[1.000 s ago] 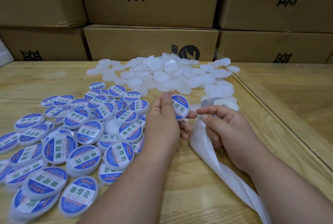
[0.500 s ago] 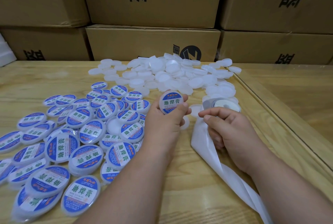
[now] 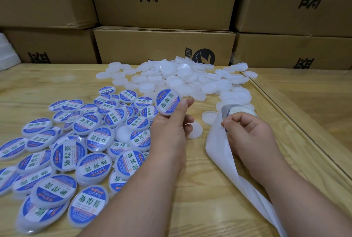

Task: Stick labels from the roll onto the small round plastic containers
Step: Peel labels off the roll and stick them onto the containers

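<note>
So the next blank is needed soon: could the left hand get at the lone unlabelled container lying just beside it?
Probably not yet: the left hand is full, holding a labelled container. The blank container lies uncovered on the table just right of its fingers, so once freed, the way looks open.

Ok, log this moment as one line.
left hand: holds labelled container above table | right hand: pinches backing strip by label roll | unlabelled pile beyond

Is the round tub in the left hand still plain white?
No, the tub the left hand holds already wears a blue and white label.
</note>
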A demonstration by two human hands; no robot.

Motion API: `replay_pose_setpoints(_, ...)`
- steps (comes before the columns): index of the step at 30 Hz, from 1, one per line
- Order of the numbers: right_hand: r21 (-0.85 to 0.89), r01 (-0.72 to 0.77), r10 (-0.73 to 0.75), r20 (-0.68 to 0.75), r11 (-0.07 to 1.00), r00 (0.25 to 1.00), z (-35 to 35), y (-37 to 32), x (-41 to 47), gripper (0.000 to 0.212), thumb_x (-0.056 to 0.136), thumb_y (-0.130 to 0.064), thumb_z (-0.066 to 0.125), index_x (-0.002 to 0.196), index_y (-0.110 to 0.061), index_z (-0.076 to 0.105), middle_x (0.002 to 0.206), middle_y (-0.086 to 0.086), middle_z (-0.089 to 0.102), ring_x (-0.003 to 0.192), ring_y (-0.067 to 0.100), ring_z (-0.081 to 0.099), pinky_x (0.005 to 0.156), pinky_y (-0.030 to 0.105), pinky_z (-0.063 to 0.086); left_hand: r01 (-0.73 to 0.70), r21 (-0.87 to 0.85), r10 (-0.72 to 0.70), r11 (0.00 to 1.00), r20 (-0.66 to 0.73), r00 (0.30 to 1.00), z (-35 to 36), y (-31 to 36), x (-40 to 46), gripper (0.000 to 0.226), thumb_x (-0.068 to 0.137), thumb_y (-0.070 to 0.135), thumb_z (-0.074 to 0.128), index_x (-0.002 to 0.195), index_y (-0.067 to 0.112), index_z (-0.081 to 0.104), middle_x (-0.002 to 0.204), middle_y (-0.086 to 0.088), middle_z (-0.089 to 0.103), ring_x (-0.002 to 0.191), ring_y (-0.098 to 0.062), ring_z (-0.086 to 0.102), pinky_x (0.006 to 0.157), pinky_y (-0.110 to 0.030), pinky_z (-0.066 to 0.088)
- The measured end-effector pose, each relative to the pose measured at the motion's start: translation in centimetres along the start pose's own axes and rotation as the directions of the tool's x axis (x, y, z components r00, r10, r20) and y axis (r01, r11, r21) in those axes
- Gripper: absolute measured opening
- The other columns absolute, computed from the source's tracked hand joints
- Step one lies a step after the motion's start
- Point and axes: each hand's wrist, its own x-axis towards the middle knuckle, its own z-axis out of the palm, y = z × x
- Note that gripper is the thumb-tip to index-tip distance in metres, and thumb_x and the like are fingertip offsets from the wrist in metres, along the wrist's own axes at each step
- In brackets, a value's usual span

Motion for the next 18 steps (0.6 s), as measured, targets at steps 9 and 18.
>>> replay_pose_setpoints(9,-0.126,0.030,-0.034,-0.033,0.992,0.999,-0.1,0.1,0.0,0.032,0.096,-0.021,0.065,0.066,-0.012,0.057,0.054,0.000,0.035,0.047,0.014,0.029,0.041,0.020,0.028,0.027,-0.217,-0.051,0.976,-0.110,0.993,-0.3,0.7,0.6,0.038,0.103,0.058,0.041,0.117,0.024,0.051,0.102,-0.003,0.079,0.065,-0.014,0.069,0.048,-0.021,0.044)
replay_pose_setpoints(18,-0.225,0.054,-0.068,-0.053,0.973,0.996,0.0,0.6,0.3,0.019,0.092,-0.009,0.060,0.084,-0.022,0.072,0.063,0.007,0.057,0.053,0.013,0.046,0.048,0.023,0.039,-0.443,0.841,0.337,0.311,0.338,0.879,0.2,-2.2,-1.3,0.039,0.089,0.012,0.053,0.119,0.035,0.061,0.124,0.019,0.060,0.123,-0.007,0.047,0.102,-0.019,0.034)
